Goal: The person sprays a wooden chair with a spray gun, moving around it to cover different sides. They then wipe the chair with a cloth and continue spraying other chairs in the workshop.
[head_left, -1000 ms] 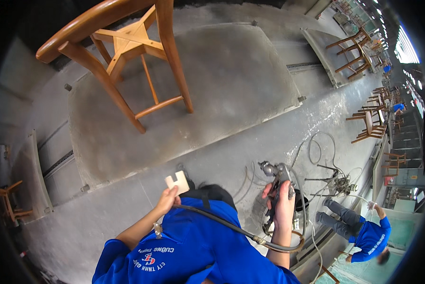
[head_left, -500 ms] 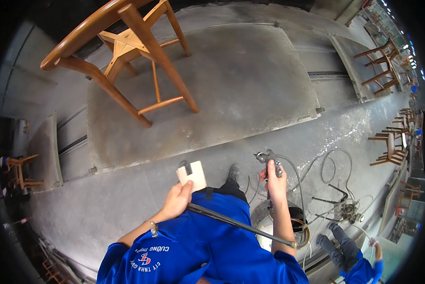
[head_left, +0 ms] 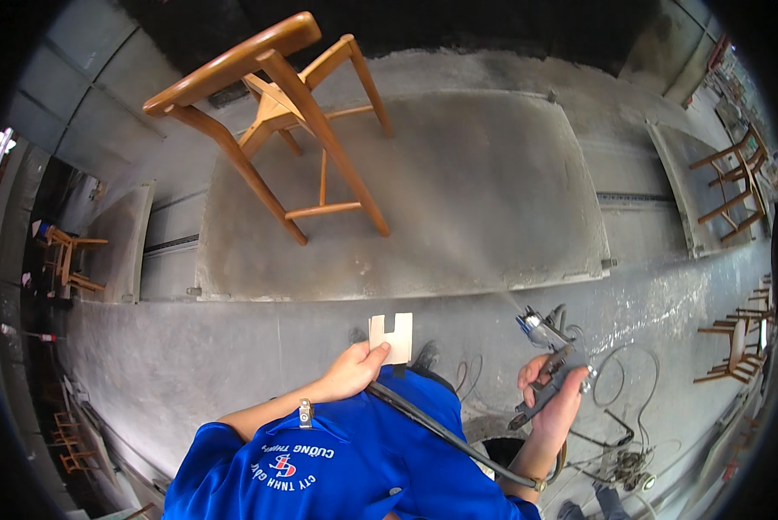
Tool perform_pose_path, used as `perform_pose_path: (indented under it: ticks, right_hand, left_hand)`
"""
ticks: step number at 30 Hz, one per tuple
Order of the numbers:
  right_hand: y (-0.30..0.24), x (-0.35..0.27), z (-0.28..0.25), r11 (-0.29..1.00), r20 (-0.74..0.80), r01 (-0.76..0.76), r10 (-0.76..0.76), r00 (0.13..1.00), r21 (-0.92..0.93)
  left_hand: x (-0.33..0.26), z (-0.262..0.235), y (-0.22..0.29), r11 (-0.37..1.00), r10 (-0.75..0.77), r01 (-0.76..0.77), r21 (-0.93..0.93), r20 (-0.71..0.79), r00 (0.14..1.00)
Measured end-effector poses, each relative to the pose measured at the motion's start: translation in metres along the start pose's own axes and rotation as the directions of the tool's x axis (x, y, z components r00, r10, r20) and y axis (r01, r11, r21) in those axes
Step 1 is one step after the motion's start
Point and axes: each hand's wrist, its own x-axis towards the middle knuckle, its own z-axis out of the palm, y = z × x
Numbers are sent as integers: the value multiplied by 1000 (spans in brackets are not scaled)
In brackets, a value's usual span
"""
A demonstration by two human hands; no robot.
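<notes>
My right hand (head_left: 555, 381) is wrapped round the handle of a spray gun (head_left: 552, 347), held out right of my body. Its nozzle points up and left, and a thin fan of mist (head_left: 471, 247) streams from it toward the chair. My left hand (head_left: 359, 366) pinches a pale, flat piece with a notch in its top edge (head_left: 398, 341) in front of my belly. A dark hose (head_left: 437, 440) slants across my blue shirt from beside the left hand to the right wrist. Beyond stands a brown wooden chair frame (head_left: 337, 165), its seat opening showing lighter crossed braces.
The chair stands on a grey platform (head_left: 493, 191) with a raised edge. More chairs stand on a platform at the right (head_left: 735, 186) and at the far left (head_left: 67, 258). Hoses and a pump-like machine (head_left: 625, 468) lie at lower right, near a person's legs (head_left: 608, 501).
My right hand has moved right and turned the spray gun toward the chair; mist now shows plainly. The left hand still holds the notched piece. The whole view has shifted.
</notes>
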Motion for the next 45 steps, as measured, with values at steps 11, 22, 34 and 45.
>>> perform_pose_path:
  ticks: [11,22,34,45]
  right_hand:
    - [-30,1,2,974,148,175,-154,977,-143]
    - [52,14,24,856,-249,-212,102,963,-471]
    - [109,-66,193,859,89,50,-5,996,-509]
    - [202,-159,280,890,-96,-136,104,990,-436]
  left_hand:
    - [-11,1,11,997,42,-44,-61,-38,998]
    - [-43,-25,-11,990,45,-66,-128,-159,986]
    - [-78,-150,-103,966,91,-124,-229,-150,985]
    - [-132,-255,-195,977,68,-80,-199,-70,995]
